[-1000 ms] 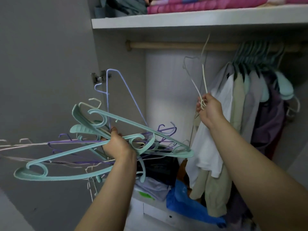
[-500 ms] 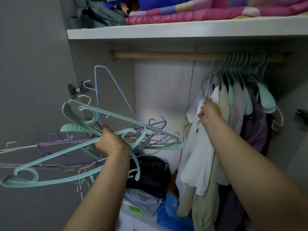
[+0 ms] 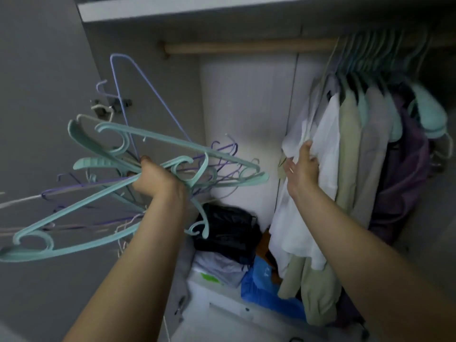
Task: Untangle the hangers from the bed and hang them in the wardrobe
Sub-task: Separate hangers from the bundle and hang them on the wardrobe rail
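The left hand point(image 3: 158, 181) is clenched around a tangled bundle of hangers point(image 3: 138, 174), held up in front of the open wardrobe point(image 3: 246, 107), left of its middle; the bundle mixes broad teal plastic hangers with thin purple and white wire ones, their hooks and arms sticking out in all directions; one pale blue wire hanger point(image 3: 138, 92) stands up above the rest; the right hand point(image 3: 302, 166) is spread open, fingers loose, its palm and fingertips pressed against a white shirt point(image 3: 320, 169) at the left end of the hanging clothes point(image 3: 370, 144), grasping nothing; those clothes, white, beige, grey and purple, hang on teal hangers from the wooden rail point(image 3: 246, 46), crowded toward its right end; the left stretch of the rail is bare; below, on the wardrobe floor, lie a black bag point(image 3: 227, 228), a blue bag point(image 3: 266, 287) and some folded fabric point(image 3: 219, 267); the picture is somewhat blurred.
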The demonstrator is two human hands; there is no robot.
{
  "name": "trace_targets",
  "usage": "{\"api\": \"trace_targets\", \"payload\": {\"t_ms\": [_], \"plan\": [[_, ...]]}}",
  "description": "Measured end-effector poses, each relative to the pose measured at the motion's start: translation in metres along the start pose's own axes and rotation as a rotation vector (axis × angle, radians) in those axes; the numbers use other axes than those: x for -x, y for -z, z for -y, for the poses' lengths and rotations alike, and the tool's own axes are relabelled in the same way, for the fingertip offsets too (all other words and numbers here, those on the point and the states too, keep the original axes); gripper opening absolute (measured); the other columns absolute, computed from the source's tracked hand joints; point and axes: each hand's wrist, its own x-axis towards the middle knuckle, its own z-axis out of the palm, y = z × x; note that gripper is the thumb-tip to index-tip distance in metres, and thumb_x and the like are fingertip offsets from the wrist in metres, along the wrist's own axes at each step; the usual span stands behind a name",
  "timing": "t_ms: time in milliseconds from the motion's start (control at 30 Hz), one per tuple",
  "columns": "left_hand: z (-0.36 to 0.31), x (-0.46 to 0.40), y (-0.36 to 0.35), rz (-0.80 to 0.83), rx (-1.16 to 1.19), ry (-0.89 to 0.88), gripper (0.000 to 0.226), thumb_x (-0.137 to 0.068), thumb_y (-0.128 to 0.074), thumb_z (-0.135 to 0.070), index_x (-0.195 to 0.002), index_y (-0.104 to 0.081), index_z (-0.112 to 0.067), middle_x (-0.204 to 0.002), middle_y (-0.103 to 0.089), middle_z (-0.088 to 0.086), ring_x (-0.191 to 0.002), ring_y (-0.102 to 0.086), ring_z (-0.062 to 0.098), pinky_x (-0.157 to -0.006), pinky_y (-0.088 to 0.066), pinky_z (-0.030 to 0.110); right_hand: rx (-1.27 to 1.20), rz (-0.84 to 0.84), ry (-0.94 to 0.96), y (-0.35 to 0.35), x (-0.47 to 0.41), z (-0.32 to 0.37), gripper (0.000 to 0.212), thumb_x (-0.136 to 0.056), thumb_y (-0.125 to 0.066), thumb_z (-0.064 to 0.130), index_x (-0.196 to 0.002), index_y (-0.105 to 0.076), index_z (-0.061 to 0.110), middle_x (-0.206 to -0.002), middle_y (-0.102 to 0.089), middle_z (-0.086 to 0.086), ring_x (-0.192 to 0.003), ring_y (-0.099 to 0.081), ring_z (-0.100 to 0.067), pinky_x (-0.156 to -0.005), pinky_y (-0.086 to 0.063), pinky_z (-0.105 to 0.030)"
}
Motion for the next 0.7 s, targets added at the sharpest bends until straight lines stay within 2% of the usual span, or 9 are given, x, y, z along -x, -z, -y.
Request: {"api": "trace_targets", "payload": {"t_ms": [100,167,200,267,367,433,533,600,700], "plan": [[-0.002,-0.004,0.002,-0.01,-0.025,-0.038,0.013,-0.084,-0.067,-0.014,-0.093,-0.058,-0.009,-0.085,-0.067,0.0,-0.065,-0.066,0.008,-0.051,-0.048,0.02,0.289,0.114,-0.357,0.035,0.021,-0.076,0.074,-0.094,-0.041,0.057,-0.147,-0.028,0.007,-0.14,-0.046,-0.011,-0.108,-0.059,-0.026,-0.086,-0.05,-0.031],[-0.004,-0.007,0.001,0.013,-0.06,-0.043,0.02,-0.084,-0.066,-0.015,-0.1,-0.058,-0.005,-0.092,-0.068,0.007,-0.075,-0.068,0.019,-0.058,-0.052,0.027,0.569,0.326,-0.626,0.061,0.043,-0.131,0.071,-0.093,-0.04,0.058,-0.138,-0.04,0.004,-0.13,-0.054,-0.018,-0.107,-0.06,-0.03,-0.088,-0.048,-0.035],[-0.006,-0.009,0.0,0.026,-0.078,-0.033,0.026,-0.084,-0.066,-0.016,-0.106,-0.058,-0.003,-0.099,-0.069,0.011,-0.081,-0.068,0.025,-0.065,-0.055,0.033,0.722,0.451,-0.691,0.073,0.055,-0.154,0.069,-0.091,-0.044,0.059,-0.133,-0.047,0.004,-0.12,-0.057,-0.018,-0.096,-0.061,-0.027,-0.081,-0.048,-0.035],[-0.011,-0.009,-0.003,0.033,-0.109,-0.015,0.029,-0.085,-0.066,-0.019,-0.108,-0.056,-0.004,-0.104,-0.068,0.014,-0.085,-0.067,0.029,-0.07,-0.054,0.039,1.041,0.69,-0.69,0.088,0.074,-0.193,0.067,-0.085,-0.052,0.062,-0.126,-0.053,0.009,-0.11,-0.054,-0.01,-0.08,-0.057,-0.017,-0.071,-0.044,-0.032],[-0.021,-0.01,-0.006,0.051,-0.128,0.029,0.028,-0.087,-0.064,-0.025,-0.108,-0.056,-0.008,-0.098,-0.066,0.012,-0.078,-0.063,0.028,-0.066,-0.051,0.037,1.313,0.992,-0.65,0.091,0.097,-0.235,0.095,-0.077,-0.055,0.071,-0.148,-0.026,0.016,-0.134,-0.047,-0.002,-0.107,-0.056,-0.017,-0.084,-0.048,-0.028],[-0.028,-0.011,-0.007,0.074,-0.126,0.093,0.022,-0.088,-0.062,-0.029,-0.1,-0.057,-0.011,-0.083,-0.061,0.008,-0.07,-0.057,0.025,-0.064,-0.048,0.034,1.336,1.102,-0.643,0.085,0.111,-0.25,0.109,-0.07,-0.06,0.074,-0.152,-0.014,0.018,-0.147,-0.036,-0.002,-0.118,-0.05,-0.019,-0.082,-0.048,-0.024],[-0.037,-0.01,-0.007,0.1,-0.106,0.195,0.022,-0.091,-0.058,-0.033,-0.085,-0.052,-0.012,-0.081,-0.054,0.008,-0.075,-0.051,0.027,-0.073,-0.046,0.038,1.199,1.154,-0.647,0.072,0.129,-0.265,0.122,-0.064,-0.067,0.073,-0.152,-0.001,0.021,-0.158,-0.015,0.0,-0.139,-0.03,-0.022,-0.091,-0.042,-0.02],[-0.043,-0.009,-0.005,0.122,-0.067,0.228,0.028,-0.094,-0.054,-0.032,-0.075,-0.047,-0.012,-0.076,-0.05,0.007,-0.077,-0.047,0.026,-0.075,-0.043,0.038,1.145,1.074,-0.745,0.061,0.14,-0.271,0.136,-0.056,-0.067,0.079,-0.152,0.009,0.018,-0.16,-0.003,0.001,-0.145,-0.018,-0.023,-0.108,-0.032,-0.034],[-0.056,-0.007,-0.002,0.146,-0.02,0.265,0.033,-0.096,-0.051,-0.03,-0.069,-0.042,-0.012,-0.079,-0.047,0.007,-0.084,-0.044,0.027,-0.081,-0.042,0.041,1.033,0.826,-0.884,0.05,0.152,-0.283,0.133,-0.058,-0.062,0.082,-0.152,0.001,0.013,-0.146,-0.028,-0.005,-0.13,-0.037,-0.022,-0.108,-0.032,-0.039]]}}
